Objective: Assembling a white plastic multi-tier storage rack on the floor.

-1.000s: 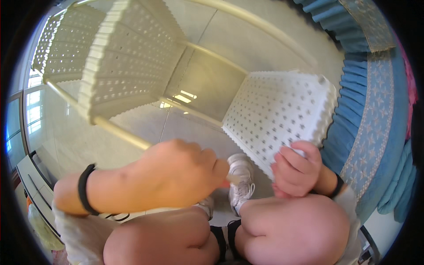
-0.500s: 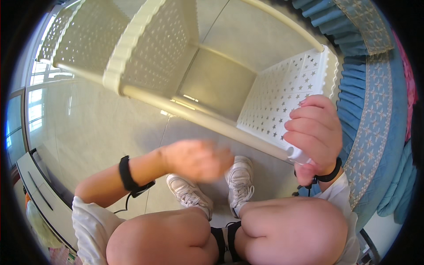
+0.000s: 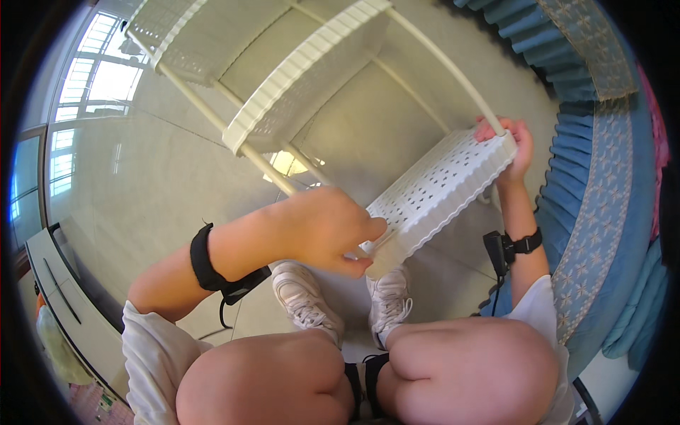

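Observation:
A tiered white plastic rack lies tilted in front of me, its perforated shelves joined by round cream poles (image 3: 453,67). The nearest shelf (image 3: 432,188), pierced with small holes and edged by a wavy rim, points toward my feet. At its near left corner my left hand (image 3: 329,230) is closed, thumb and fingers around the edge. My right hand (image 3: 520,149) grips the opposite corner beside a pole, its fingers curling over the rim and partly hidden. Farther off are the middle shelf (image 3: 312,78) and another shelf (image 3: 166,32) at the upper left.
Glossy pale floor tiles (image 3: 156,184) lie under the rack. A bed with a blue ruffled skirt (image 3: 570,163) stands along the right side. At the lower left is a white drawer cabinet (image 3: 71,304). My white sneakers (image 3: 308,301) are just below the near shelf.
My left hand has come up to the near shelf's left corner and taken hold. My right hand has moved farther away with its corner. The rack has turned and shifted away.

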`<state>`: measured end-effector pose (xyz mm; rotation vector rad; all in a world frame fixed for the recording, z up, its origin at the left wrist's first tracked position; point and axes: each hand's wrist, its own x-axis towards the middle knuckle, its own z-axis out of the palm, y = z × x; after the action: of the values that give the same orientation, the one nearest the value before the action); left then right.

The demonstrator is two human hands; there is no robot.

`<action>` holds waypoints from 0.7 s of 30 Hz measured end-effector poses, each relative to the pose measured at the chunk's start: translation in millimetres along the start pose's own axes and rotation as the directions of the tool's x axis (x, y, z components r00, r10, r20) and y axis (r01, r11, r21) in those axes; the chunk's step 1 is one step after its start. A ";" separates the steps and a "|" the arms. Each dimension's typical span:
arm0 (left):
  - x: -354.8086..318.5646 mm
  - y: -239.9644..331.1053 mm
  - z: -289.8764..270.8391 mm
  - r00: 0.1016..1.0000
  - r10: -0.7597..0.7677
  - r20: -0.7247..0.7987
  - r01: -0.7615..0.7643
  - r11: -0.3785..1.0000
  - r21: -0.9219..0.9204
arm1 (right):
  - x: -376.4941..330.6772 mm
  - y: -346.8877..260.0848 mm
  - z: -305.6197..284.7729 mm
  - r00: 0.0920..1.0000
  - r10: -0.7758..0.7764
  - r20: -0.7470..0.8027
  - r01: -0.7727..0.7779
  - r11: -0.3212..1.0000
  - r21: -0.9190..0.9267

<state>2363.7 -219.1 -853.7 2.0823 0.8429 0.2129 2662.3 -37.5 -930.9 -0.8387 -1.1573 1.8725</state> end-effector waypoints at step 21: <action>-15.2 27.3 37.3 0.968 0.236 -0.085 -0.220 0.961 0.167 | -124.1 1.7 129.7 0.723 -0.060 0.688 0.690 0.040 -0.722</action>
<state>2381.7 -264.3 -853.4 2.3342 0.6969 0.3938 2614.9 -198.6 -867.5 -0.4559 -2.7704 0.5328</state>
